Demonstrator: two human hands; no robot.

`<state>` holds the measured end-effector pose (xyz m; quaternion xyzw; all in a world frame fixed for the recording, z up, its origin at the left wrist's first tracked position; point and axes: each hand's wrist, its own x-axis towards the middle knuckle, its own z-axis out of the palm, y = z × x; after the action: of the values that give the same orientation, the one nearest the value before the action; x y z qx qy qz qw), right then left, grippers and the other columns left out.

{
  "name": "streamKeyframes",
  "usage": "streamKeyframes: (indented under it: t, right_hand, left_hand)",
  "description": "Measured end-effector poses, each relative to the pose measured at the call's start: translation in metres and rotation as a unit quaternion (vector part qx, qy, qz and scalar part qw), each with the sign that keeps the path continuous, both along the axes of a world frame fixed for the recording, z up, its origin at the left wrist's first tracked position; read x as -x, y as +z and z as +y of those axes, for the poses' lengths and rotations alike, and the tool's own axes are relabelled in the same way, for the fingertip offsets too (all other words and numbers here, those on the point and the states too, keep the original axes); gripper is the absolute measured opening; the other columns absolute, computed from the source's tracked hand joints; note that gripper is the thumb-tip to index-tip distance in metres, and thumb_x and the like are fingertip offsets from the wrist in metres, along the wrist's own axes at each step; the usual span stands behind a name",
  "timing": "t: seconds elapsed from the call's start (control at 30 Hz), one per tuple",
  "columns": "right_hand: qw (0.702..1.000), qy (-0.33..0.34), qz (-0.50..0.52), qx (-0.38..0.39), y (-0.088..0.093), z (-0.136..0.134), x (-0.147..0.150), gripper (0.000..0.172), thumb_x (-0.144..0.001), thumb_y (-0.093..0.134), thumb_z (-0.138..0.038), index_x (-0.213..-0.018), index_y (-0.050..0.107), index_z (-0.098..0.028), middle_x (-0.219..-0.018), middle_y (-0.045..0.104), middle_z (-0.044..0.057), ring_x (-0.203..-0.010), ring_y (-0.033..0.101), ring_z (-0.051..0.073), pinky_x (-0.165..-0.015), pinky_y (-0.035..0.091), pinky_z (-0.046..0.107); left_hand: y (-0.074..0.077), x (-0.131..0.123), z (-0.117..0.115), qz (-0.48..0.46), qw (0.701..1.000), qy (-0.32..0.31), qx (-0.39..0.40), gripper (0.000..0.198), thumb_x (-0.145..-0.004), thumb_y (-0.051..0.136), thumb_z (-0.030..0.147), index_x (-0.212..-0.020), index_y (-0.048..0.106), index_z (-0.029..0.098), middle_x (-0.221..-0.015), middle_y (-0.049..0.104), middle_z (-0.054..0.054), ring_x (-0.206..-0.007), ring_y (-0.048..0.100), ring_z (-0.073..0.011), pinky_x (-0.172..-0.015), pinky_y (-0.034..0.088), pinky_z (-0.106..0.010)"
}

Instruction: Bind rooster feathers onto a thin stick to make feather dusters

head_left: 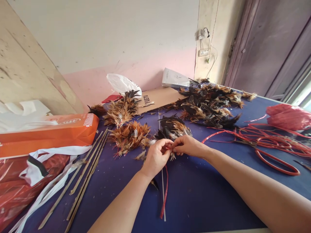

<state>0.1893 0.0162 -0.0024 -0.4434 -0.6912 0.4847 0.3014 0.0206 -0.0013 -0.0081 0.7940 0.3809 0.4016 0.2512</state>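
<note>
My left hand (156, 157) and my right hand (190, 145) meet near the middle of the blue table, both with fingers pinched. Between the fingertips shows a bit of red plastic twine, and a strip of the red twine (166, 191) hangs down toward me from beneath my left hand. Just beyond the fingers is a bundle of black and brown feathers (173, 126), its near end partly hidden by my hands. To the left of it lie brown feather bundles (131, 134). A dark loose feather (154, 184) rests below my left wrist.
At right lie red-handled scissors (277, 168), tangled red twine (272, 137) and a red twine ball (289, 116). More feathers (209, 106) pile up behind, near flat cardboard (160, 98). On the left are thin sticks (89, 174) and an orange bag (48, 136).
</note>
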Motion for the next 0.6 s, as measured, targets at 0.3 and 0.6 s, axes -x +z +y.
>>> streamKeyframes:
  t: [0.3,0.6]
  right_hand:
    - [1.000,0.008,-0.011,0.001,0.0022,-0.0012,-0.0006,0.016,-0.065,0.058,-0.025,-0.073,0.065,-0.013,-0.055,0.058,-0.001,-0.052,0.052,0.009,-0.049,0.042,0.018]
    - [0.991,-0.017,-0.094,-0.098,-0.0036,-0.0024,0.0026,0.013,-0.065,0.054,-0.023,-0.068,0.064,-0.015,-0.052,0.057,-0.002,-0.047,0.047,0.007,-0.044,0.035,0.018]
  left_hand:
    - [0.0009,0.0008,0.0019,-0.012,1.000,0.003,0.017,0.027,-0.071,0.049,0.006,-0.093,0.058,0.018,-0.080,0.063,-0.002,-0.070,0.060,-0.0107,-0.063,0.049,-0.020]
    - [0.0023,0.0013,0.0026,-0.010,0.998,-0.002,0.055,0.025,-0.071,0.051,0.010,-0.094,0.057,0.015,-0.078,0.062,-0.003,-0.068,0.059,-0.0114,-0.063,0.048,-0.022]
